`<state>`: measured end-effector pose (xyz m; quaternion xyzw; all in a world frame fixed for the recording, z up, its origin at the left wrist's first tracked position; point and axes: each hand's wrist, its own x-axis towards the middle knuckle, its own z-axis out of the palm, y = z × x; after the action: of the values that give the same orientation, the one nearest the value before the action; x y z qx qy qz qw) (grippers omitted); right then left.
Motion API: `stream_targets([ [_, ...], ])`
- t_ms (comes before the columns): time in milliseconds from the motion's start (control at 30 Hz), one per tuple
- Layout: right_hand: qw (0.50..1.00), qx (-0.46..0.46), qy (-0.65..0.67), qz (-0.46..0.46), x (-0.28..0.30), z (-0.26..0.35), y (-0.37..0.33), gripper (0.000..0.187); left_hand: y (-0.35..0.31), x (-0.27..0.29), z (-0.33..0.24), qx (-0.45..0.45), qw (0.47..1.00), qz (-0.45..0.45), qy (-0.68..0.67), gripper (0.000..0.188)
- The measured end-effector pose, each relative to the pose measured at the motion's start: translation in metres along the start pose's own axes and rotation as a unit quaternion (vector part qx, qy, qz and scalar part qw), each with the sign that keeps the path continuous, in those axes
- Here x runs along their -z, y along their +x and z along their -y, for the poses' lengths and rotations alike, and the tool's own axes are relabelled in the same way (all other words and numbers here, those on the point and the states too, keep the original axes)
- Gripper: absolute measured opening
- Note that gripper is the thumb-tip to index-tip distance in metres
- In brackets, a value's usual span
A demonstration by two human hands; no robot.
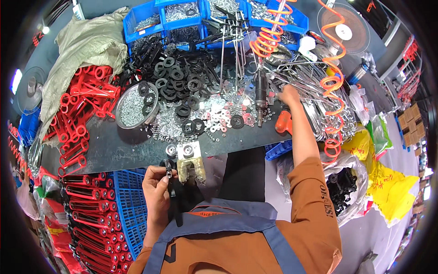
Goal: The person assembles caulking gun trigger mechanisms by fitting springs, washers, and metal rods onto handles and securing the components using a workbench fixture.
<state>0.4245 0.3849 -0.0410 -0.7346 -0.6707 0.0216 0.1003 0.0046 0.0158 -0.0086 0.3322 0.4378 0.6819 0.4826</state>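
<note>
My left hand [156, 186] is closed around a long black part [172, 186] with a small metal end, held upright just off the table's front edge. Beside it, a metal fixture [188, 150] with round studs and a worn, yellowish forked lower piece [190, 170] is fixed at that edge. My right hand [289, 95] reaches far forward to the right, its fingers curled together among small parts near the pile of metal rods [319, 91]. What those fingertips hold is hidden. An air screwdriver [260, 93] hangs upright to the left of that hand, and a red-orange handle [284, 122] lies below it.
Black rings [180, 80], a bowl of small hardware [132, 107] and pink and white washers [219, 119] cover the middle. Blue bins [182, 20] line the back. Red handles [82, 98] heap at left; more fill a blue crate [130, 196]. Orange coiled hoses [335, 82] dangle at right.
</note>
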Motion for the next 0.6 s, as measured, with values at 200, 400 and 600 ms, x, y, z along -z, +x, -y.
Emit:
stream_targets([
  [200,0.985,0.125,-0.115,0.039,0.004,0.02,-0.002,0.026,-0.011,-0.014,-0.011,-0.01,1.0,-0.015,0.017,0.023],
  [400,0.975,0.11,0.105,-0.165,0.013,-0.001,-0.039,0.022,-0.005,-0.032,-0.013,0.03,0.999,0.03,-0.005,0.019],
  [600,0.812,0.071,0.578,-0.033,0.08,0.095,-0.197,0.011,0.006,-0.045,0.005,0.048,0.997,0.05,0.013,0.021],
])
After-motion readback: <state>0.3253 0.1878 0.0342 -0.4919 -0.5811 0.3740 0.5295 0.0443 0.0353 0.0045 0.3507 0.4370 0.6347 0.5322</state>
